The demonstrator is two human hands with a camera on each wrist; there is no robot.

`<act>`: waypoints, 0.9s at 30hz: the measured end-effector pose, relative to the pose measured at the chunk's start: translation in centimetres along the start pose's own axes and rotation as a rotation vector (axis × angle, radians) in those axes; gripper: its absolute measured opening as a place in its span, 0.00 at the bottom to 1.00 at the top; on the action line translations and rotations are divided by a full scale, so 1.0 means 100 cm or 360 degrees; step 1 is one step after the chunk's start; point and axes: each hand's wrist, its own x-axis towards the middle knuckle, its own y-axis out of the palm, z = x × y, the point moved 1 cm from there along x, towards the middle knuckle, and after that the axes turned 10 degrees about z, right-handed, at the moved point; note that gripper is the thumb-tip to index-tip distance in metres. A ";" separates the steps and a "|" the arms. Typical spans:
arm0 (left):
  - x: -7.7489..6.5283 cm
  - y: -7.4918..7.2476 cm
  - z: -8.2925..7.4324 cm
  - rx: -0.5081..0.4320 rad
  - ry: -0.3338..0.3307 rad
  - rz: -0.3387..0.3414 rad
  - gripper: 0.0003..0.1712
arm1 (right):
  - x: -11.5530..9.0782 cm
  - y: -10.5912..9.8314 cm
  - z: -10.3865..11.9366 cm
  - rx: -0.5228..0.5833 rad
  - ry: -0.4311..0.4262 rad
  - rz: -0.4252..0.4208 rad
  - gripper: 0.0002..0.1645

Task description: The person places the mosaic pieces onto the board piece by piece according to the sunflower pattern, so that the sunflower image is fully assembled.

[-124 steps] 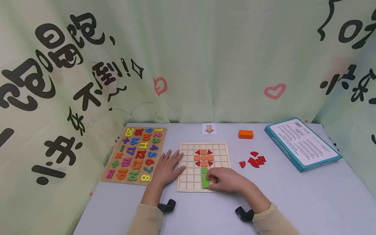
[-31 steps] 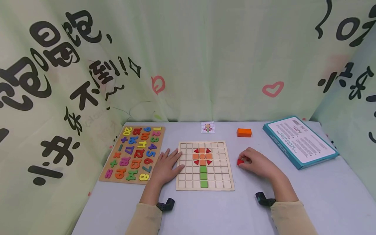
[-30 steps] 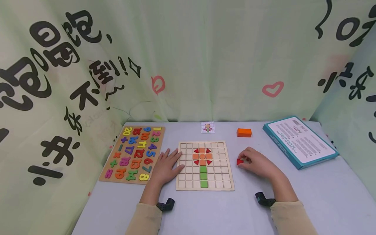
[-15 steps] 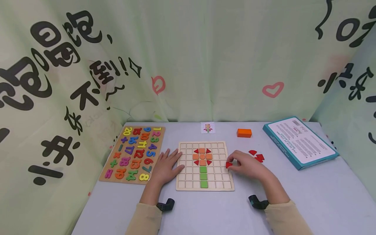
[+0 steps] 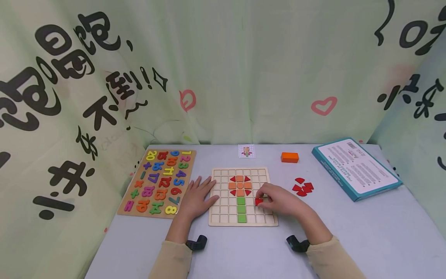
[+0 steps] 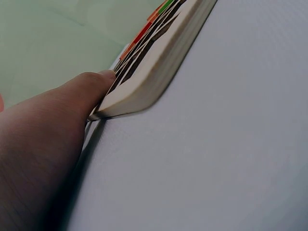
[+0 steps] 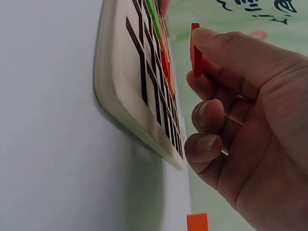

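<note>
A wooden grid board (image 5: 223,221) lies on the table, with orange squares, small red triangles and an orange disc forming a flower above a column of green squares (image 5: 241,209). My right hand (image 5: 280,199) pinches a thin red tile (image 5: 258,202) between thumb and index finger, over the right half of the grid. In the right wrist view that red tile (image 7: 197,53) is seen edge-on, and the other fingers curl beneath it. My left hand (image 5: 198,198) lies with fingers spread at the board's left edge, its thumb (image 6: 98,79) touching the rim.
Several loose red tiles (image 5: 302,188) lie right of the board. Behind them sit an orange block (image 5: 289,157) and a teal-edged box (image 5: 359,170). A small pattern card (image 5: 246,151) lies at the back. A number puzzle board (image 5: 134,209) is on the left.
My right hand has left the green squares, picked a red tile from beside the loose ones and carried it left over the board. My left hand has stayed put.
</note>
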 end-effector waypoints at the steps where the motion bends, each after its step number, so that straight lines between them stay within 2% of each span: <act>1: 0.000 0.000 0.000 0.0002 -0.0001 -0.0001 0.40 | 0.001 0.001 0.002 -0.0005 -0.0011 0.0006 0.14; 11: -0.001 -0.001 0.000 0.0001 0.0009 -0.0007 0.40 | 0.011 0.013 0.010 -0.0055 -0.0099 0.0086 0.11; 27: -0.002 -0.002 -0.002 -0.0011 0.0001 -0.0007 0.40 | 0.018 0.024 0.011 -0.0197 -0.0108 0.0072 0.10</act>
